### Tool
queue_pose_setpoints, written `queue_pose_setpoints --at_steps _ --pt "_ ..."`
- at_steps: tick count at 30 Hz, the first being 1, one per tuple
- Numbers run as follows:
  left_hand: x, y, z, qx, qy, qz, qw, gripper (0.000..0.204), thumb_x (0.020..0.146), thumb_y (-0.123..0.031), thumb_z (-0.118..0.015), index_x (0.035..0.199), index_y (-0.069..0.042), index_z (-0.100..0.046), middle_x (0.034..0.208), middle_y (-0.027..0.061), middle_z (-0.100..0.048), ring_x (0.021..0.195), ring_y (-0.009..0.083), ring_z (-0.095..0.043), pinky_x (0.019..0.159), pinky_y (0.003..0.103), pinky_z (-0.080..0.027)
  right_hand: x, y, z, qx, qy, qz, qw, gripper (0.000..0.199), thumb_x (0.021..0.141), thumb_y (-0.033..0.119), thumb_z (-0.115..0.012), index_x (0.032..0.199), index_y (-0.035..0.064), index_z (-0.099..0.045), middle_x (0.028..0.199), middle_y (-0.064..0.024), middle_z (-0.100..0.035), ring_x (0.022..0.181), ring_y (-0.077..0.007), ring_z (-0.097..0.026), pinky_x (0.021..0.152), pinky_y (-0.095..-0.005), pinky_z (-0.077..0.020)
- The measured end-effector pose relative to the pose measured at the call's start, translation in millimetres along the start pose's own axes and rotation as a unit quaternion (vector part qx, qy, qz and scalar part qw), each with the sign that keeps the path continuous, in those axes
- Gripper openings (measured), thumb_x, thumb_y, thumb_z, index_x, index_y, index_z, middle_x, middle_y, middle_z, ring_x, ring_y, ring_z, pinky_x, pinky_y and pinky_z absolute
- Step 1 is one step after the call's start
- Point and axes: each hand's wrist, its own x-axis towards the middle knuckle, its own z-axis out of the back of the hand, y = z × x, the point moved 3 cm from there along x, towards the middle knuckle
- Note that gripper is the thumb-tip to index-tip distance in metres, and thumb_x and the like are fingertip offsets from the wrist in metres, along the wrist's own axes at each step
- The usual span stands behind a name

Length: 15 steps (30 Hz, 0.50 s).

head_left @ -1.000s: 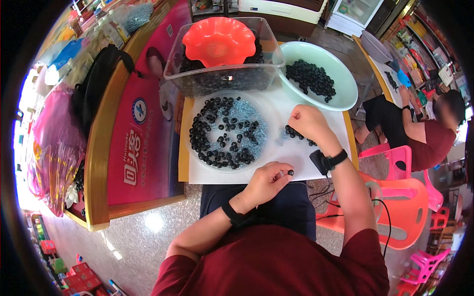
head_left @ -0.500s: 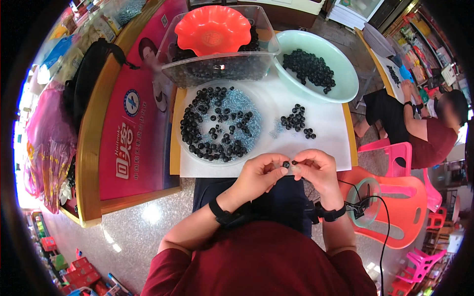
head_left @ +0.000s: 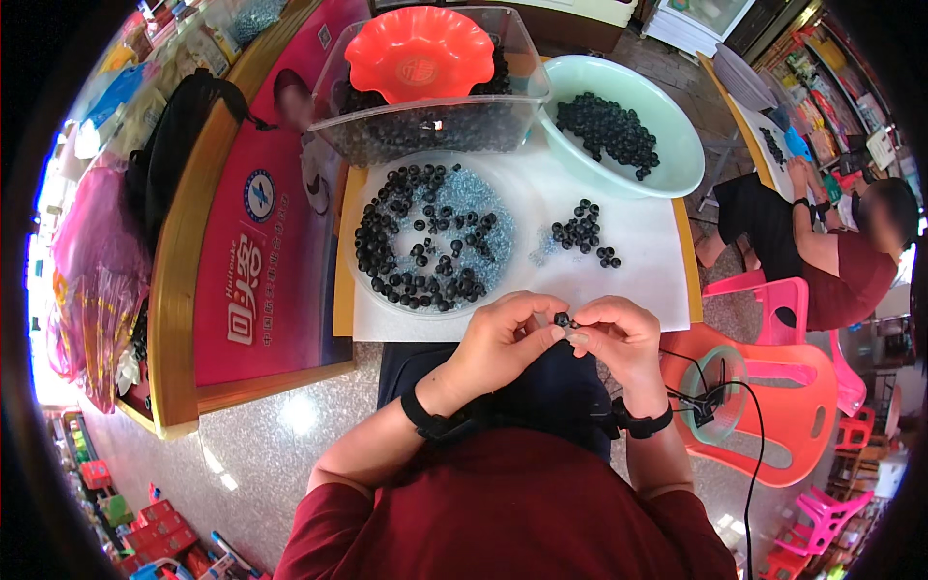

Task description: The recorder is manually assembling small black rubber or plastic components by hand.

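Both my hands meet just in front of the table's near edge. My left hand (head_left: 498,343) pinches a small round black piece (head_left: 562,319) between thumb and forefinger. Against its right side, the fingertips of my right hand (head_left: 619,340) close on a tiny dark part, mostly hidden by the fingers. Beyond my left hand lies a clear round tray (head_left: 354,275) with black pieces (head_left: 373,249) and small clear bluish pieces (head_left: 468,191). A loose heap of similar black pieces (head_left: 578,232) rests on the white tabletop (head_left: 619,300).
A clear plastic bin (head_left: 425,135) of black pieces stands at the back, with a red wavy-edged dish (head_left: 418,53) on top. Right of it is a pale green basin (head_left: 680,155) holding more. An orange chair (head_left: 793,416) with a cable (head_left: 759,464) stands at my right.
My fingertips have come together, and the tiny dark part from my right hand now sits against the black piece in my left. The view has shifted slightly.
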Motion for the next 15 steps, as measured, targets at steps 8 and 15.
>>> queue_pose_setpoints --at_steps 8,15 --pt "-0.8 -11.0 2.5 0.053 -0.001 -0.037 0.998 0.024 0.088 -0.004 -0.071 0.112 -0.003 -0.067 0.087 0.0032 -0.062 0.064 0.0055 -0.058 0.054 0.02 -0.046 -3.4 2.1 -4.4 -0.039 -0.006 0.024 0.999 0.021 0.083 -0.011 -0.071 0.101 -0.0017 -0.068 0.097 -0.0111 -0.067 0.076 -0.014 -0.068 0.061 -0.0237 -0.0577" --pt "-1.6 -12.4 0.6 0.016 0.001 -0.018 1.0 0.023 0.09 -0.002 -0.069 0.113 -0.001 -0.067 0.087 0.0028 -0.062 0.06 0.0041 -0.055 0.048 0.02 -0.043 -7.4 -0.2 -7.4 -0.034 -0.014 0.039 0.999 0.025 0.081 -0.013 -0.07 0.103 -0.0018 -0.068 0.098 -0.0128 -0.066 0.075 -0.0153 -0.068 0.061 -0.0248 -0.0588"
